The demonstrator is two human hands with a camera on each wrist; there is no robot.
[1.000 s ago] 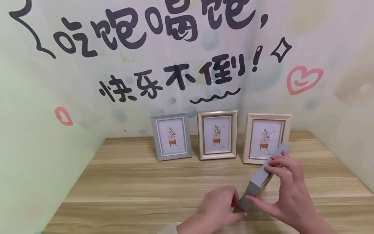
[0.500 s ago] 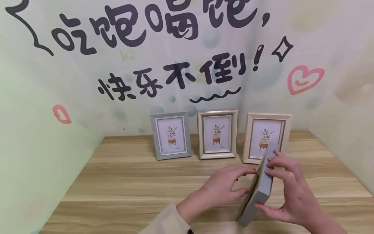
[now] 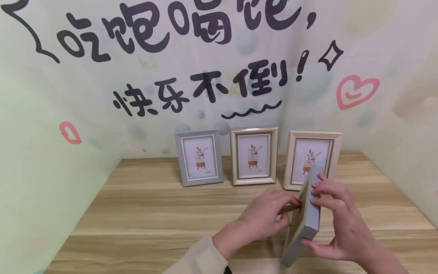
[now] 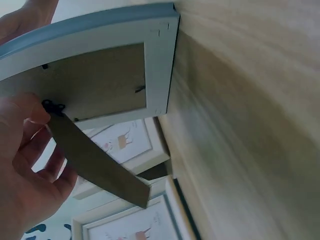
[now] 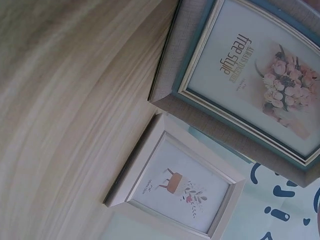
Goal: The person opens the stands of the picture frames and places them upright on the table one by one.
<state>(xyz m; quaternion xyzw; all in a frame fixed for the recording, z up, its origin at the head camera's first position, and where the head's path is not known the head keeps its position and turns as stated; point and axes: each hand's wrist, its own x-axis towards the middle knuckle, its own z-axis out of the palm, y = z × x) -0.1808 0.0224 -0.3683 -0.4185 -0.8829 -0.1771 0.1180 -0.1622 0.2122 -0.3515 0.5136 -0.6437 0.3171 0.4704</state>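
A grey-blue picture frame (image 3: 312, 209) stands tilted on edge between both hands, its back toward the left hand. The right hand (image 3: 347, 224) grips its outer edge, fingertips on the far part and thumb near the lower corner. At the back, the left hand (image 3: 261, 213) pinches the brown stand leg (image 4: 97, 157) near its black hinge. That leg is swung out from the brown backing (image 4: 110, 75). In the right wrist view, the frame's front shows a print of pink flowers (image 5: 287, 87) with "free style" lettering.
Behind, three frames stand upright in a row: a grey-blue frame (image 3: 179, 160), a gold-edged frame (image 3: 234, 160) and a cream frame (image 3: 288, 167), which the held frame partly covers. The wooden table (image 3: 143, 224) ends at a printed cloth backdrop (image 3: 102, 133).
The held frame has turned more upright, its back now toward the left. My left hand has moved from its lower corner to the back, and the stand leg has come out.
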